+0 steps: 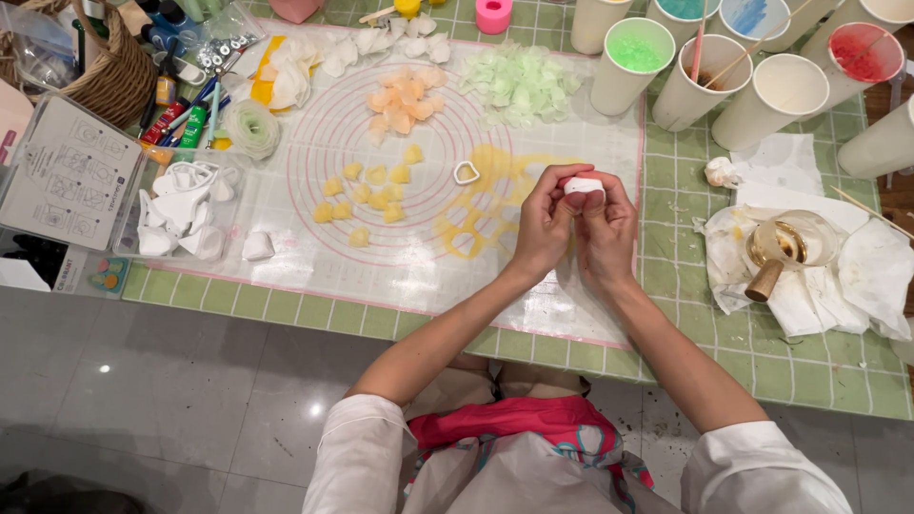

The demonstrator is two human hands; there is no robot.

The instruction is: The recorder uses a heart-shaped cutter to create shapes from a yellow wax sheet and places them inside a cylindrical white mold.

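My left hand and right hand pinch a white mould in closed fingers, near cups of green, red and blue paste.

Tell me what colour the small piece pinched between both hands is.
White. The small piece shows best in the head view, pinched between the left hand and right hand.

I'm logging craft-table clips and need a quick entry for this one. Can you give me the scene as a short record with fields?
Setting: green checked table with a translucent work mat
Left hand: fingers pinch a small white piece
Right hand: fingers on the same white piece
On the mat: yellow pieces, orange petals, pale green petals, small heart-shaped cutter
Right side: paper cups of coloured material, glass pot on tissue
Left side: basket, white moulds in a tray
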